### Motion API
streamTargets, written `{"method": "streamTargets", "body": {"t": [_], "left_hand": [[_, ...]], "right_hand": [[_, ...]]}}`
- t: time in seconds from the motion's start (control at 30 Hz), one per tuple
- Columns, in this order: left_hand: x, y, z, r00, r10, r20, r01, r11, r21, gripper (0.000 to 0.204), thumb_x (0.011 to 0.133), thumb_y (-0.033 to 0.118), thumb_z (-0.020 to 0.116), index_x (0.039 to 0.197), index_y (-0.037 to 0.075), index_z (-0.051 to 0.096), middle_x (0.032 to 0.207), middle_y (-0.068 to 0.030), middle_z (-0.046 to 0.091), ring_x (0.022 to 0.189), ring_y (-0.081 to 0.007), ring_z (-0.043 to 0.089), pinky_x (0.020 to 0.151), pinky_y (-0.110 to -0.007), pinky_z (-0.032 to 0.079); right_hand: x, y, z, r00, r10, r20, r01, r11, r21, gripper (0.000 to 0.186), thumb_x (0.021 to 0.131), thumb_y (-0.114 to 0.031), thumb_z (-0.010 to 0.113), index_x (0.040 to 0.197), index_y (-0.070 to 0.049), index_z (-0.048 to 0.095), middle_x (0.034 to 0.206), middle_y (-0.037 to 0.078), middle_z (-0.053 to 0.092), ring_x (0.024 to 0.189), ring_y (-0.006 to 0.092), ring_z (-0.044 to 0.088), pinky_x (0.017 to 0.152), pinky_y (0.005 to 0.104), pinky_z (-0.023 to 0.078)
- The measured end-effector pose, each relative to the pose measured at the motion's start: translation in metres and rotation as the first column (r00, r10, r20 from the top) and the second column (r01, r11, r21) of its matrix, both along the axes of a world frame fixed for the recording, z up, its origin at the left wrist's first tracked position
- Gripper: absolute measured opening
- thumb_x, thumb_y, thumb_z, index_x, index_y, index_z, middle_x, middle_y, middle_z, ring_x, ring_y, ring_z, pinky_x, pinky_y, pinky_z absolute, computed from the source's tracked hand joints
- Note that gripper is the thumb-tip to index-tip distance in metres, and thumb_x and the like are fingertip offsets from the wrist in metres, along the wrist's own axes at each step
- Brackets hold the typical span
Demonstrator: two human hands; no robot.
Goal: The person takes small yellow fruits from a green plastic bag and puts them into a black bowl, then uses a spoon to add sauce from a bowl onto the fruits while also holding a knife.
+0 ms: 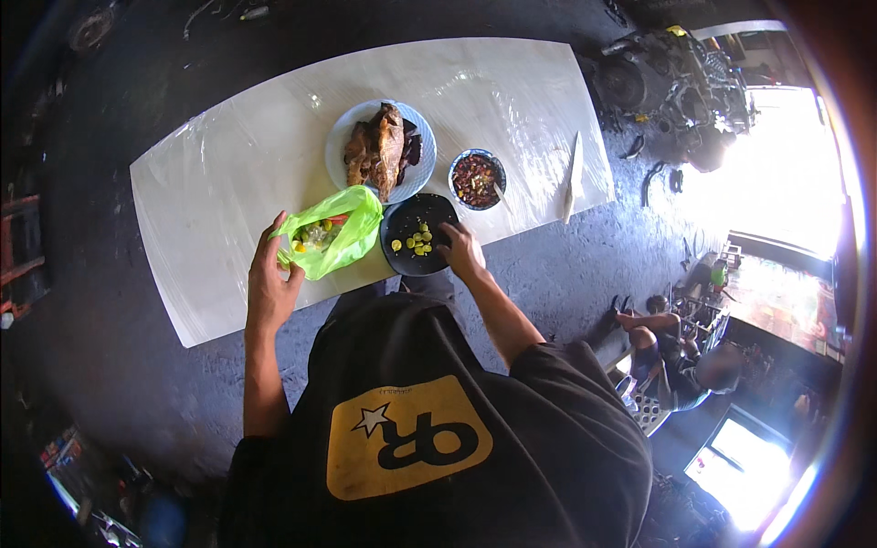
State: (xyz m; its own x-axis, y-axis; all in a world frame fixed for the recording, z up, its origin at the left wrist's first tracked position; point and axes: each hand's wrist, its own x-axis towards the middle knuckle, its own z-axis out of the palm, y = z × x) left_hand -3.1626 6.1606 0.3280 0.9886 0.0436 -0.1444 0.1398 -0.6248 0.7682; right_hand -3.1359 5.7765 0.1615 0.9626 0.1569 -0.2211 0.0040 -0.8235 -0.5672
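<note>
my left hand [266, 290] spread at green bag [358, 225] by table's [228, 137] near edge, right hand [466, 254] in black bowl [429, 208], can't tell pinch; citrus pieces [420, 245] look cut, bagged stuff [315, 237] still inside

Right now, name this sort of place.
Likely a mechanic's workshop also used for food: dark metal engine-like machinery near a white plastic-covered table with small yellow-green fruit on a black plate.
</note>
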Motion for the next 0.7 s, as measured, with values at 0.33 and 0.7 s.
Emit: {"method": "streamTargets", "body": {"t": [0.33, 0.7], "left_hand": [[0.014, -0.008, 0.009, 0.999, -0.047, 0.008, 0.047, 0.998, -0.046, 0.074, 0.086, -0.007, 0.063, 0.155, 0.007, 0.041, 0.149, -0.0159, 0.053, 0.128, -0.0328, 0.06, 0.086, -0.036, 0.059], [0.004, -0.004, 0.007, 1.0, -0.024, 0.013, 0.025, 0.998, -0.061, 0.073, 0.087, -0.007, 0.062, 0.155, 0.007, 0.041, 0.15, -0.0164, 0.052, 0.129, -0.0332, 0.06, 0.087, -0.036, 0.059]], "right_hand": [[-0.02, 0.012, -0.06, 0.996, 0.057, 0.069, -0.053, 0.997, -0.059, 0.032, 0.091, -0.016, 0.071, 0.122, -0.011, 0.068, 0.115, 0.013, 0.062, 0.102, 0.0381, 0.067, 0.084, 0.0469, 0.057], [0.007, 0.013, -0.021, 0.998, -0.055, 0.013, 0.052, 0.989, 0.139, 0.031, 0.079, -0.005, 0.08, 0.108, -0.003, 0.07, 0.104, 0.017, 0.069, 0.091, 0.0379, 0.071, 0.08, 0.0436, 0.057]]}}
